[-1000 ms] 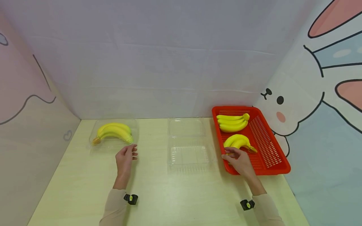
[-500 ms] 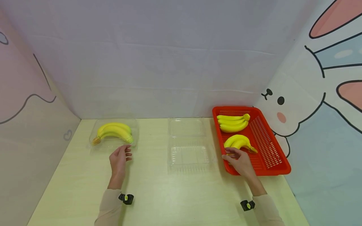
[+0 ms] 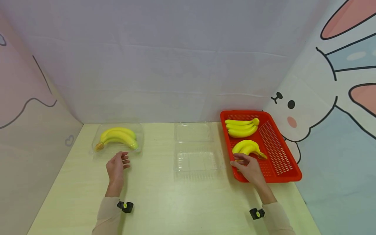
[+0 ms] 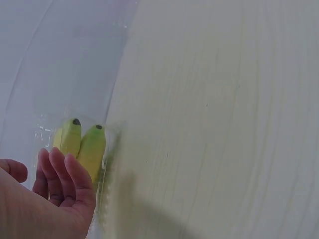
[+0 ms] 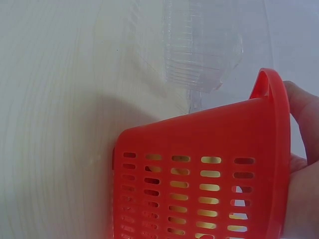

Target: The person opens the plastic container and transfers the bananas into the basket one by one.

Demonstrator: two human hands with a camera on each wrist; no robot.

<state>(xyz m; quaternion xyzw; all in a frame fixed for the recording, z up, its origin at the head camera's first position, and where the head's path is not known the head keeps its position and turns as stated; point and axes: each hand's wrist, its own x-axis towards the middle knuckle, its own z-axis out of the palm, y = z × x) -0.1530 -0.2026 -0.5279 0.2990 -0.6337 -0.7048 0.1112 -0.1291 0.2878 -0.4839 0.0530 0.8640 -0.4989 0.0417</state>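
My left hand (image 3: 115, 166) hovers in front of a clear lidded box (image 3: 94, 138), its fingers loosely curled around nothing. Inside that box lies a bunch of bananas (image 3: 118, 135); their green tips show just past my fingers (image 4: 79, 174) in the left wrist view. At the left rim of a red basket (image 3: 285, 143), my right hand (image 3: 249, 167) stays with thumb and fingers relaxed. Just beyond it is a bunch of bananas (image 3: 246, 147), partly covered by the hand. Another bunch (image 3: 241, 127) lies farther back in the basket. The rim hides part of my right hand in the right wrist view.
A second clear box (image 3: 196, 160) stands mid-table with its lid (image 3: 194, 132) folded back toward the wall. White cloth walls (image 3: 164, 65) border the pale wooden table (image 3: 173, 209) at the back and both sides.
My left hand has moved leftward along the front of the clear banana box. The right hand and the basket have stayed put.
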